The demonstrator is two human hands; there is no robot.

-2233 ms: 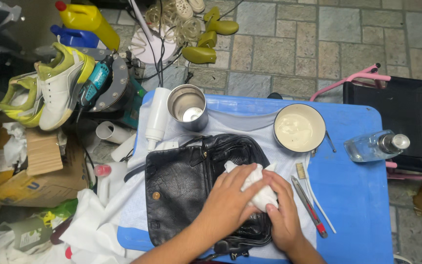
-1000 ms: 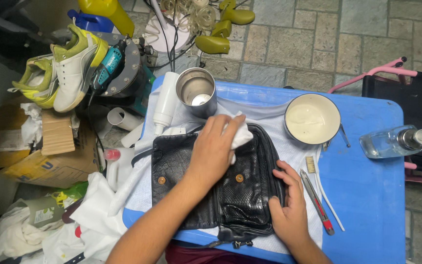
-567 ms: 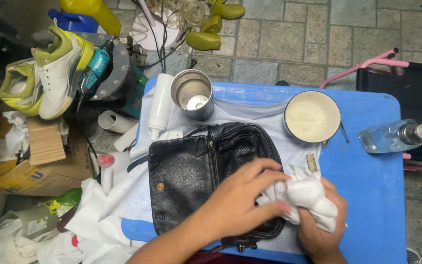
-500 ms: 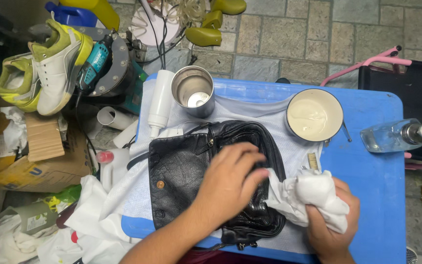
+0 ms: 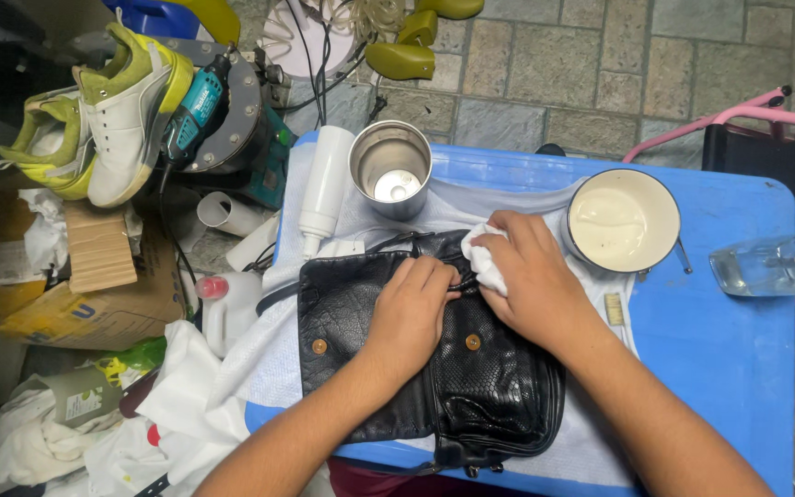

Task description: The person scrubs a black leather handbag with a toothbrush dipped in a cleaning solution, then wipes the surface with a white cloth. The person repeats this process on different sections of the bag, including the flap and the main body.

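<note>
Black leather bag (pebbled, soft), right hand pressing crumpled white cloth

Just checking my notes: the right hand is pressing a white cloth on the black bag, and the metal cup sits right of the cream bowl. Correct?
Not quite. In the head view the metal cup sits left of the cream bowl. The right hand does press the white cloth on the black bag.
</note>
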